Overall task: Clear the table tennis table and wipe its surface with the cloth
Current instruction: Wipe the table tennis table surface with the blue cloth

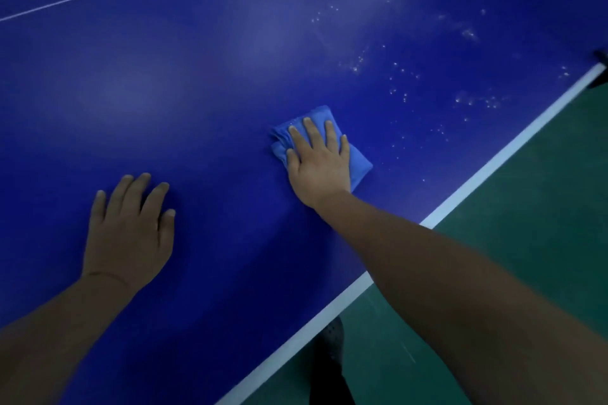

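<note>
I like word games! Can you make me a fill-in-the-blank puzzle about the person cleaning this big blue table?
1. The right hand presses flat on a folded blue ____.
2. The left hand rests on the bare table and holds ____.
3. The little white specks lie on the cloth's ____ side, toward the far end of the table.
4. The floor beside the table's white edge is ____.

Missing words: cloth; nothing; right; green
</note>
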A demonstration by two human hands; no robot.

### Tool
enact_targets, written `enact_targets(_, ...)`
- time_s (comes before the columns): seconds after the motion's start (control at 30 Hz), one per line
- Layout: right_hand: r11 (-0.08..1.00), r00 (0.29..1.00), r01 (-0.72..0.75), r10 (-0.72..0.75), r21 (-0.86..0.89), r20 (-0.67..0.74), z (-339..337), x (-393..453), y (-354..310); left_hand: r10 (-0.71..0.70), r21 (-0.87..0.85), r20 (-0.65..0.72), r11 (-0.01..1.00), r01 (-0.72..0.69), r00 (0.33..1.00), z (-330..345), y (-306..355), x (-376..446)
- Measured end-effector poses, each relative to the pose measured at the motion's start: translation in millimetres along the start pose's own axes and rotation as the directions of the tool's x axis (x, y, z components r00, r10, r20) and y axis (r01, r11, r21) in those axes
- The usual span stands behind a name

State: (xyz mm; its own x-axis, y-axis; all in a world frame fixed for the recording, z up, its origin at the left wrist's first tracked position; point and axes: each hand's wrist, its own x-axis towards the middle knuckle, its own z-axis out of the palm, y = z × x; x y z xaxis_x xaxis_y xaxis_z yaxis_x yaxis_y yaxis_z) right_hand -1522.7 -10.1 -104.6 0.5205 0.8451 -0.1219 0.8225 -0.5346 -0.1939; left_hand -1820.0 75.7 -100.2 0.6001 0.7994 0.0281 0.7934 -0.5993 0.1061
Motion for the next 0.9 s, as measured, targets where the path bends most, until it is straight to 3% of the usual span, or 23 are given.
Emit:
enact_targets(0.07,0.996,0.994,-0.088,0.088,-0.003,-0.057,-4,0,43,-0.122,-0.071,-0.009,0.99,0.121,0.993,-3,20,-18)
enact_targets(0.13,0.957,0.953,-0.289,0.287,-0.01,-0.093,-14,-20,110,-0.197,-0.106,0.007,0.975,0.197,0.98,-2,40,-38)
enact_targets(0.23,0.868,0.868,-0.496,0.496,0.012,-0.015,-40,-47,189,-0.273,-0.11,0.009,0.956,0.272,0.962,2,63,-58)
enact_targets(0.33,0.82,0.819,-0.568,0.572,0.068,-0.045,-34,-41,169,-0.316,-0.155,-0.029,0.939,0.308,0.948,3,91,-42)
enact_targets(0.4,0.909,0.907,-0.411,0.416,0.072,-0.062,-19,-47,114,-0.351,-0.193,-0.054,0.922,0.335,0.935,6,110,-22)
enact_targets(0.47,0.999,0.998,-0.043,0.043,0.003,-0.05,-3,-76,64,-0.417,-0.222,-0.06,0.892,0.395,0.907,11,127,-5)
enact_targets(0.53,0.974,0.974,0.226,-0.226,-0.023,0.017,4,-100,62,-0.482,-0.233,-0.039,0.856,0.461,0.875,17,136,6)
enact_targets(0.57,0.967,0.967,0.254,-0.254,-0.025,0.024,1,-98,82,-0.498,-0.227,-0.027,0.847,0.48,0.867,20,138,8)
enact_targets(0.67,0.993,0.997,0.039,-0.046,-0.111,-0.066,-16,-65,169,-0.489,-0.175,-0.012,0.86,0.48,0.872,22,139,9)
enact_targets(0.77,0.957,0.959,-0.282,0.28,-0.06,-0.038,-44,-23,229,-0.467,-0.158,0.034,0.87,0.466,0.883,21,139,10)
enact_targets(0.83,0.91,0.909,-0.414,0.415,0.021,-0.046,-47,-2,218,-0.473,-0.148,0.07,0.865,0.479,0.878,20,140,12)
enact_targets(0.9,0.937,0.935,-0.349,0.349,-0.004,-0.061,-38,5,176,-0.475,-0.151,0.08,0.863,0.482,0.876,21,139,12)
